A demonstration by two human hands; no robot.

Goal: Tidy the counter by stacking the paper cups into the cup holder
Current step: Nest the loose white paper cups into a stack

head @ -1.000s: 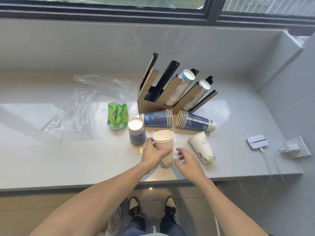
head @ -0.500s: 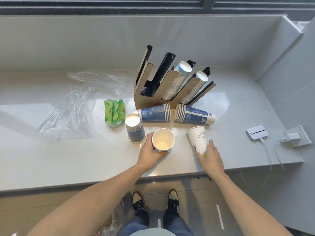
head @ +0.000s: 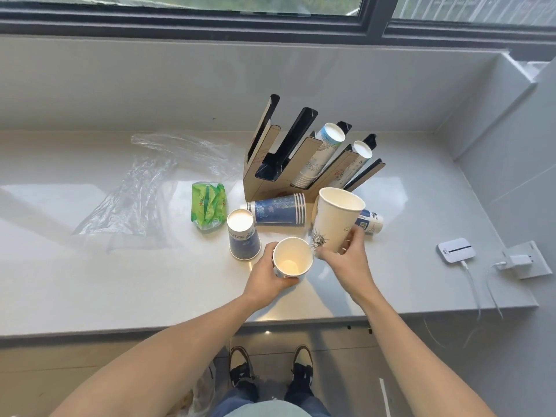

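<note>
Now each hand grips a white paper cup near the bench's front edge: the left hand (head: pixel 264 273) wraps a short cup (head: pixel 291 260), the right hand (head: pixel 346 260) lifts a taller cup (head: pixel 337 219) just beside it, likely to nest them. The cup holder (head: pixel 288 173) toward the back edge already carries two stacks (head: pixel 319 158) in its right slots; its left slots look empty. Left to do: two blue stacks (head: pixel 278 209) lying in front of it, one upturned blue cup (head: pixel 243 236), plus the two in hand.
</note>
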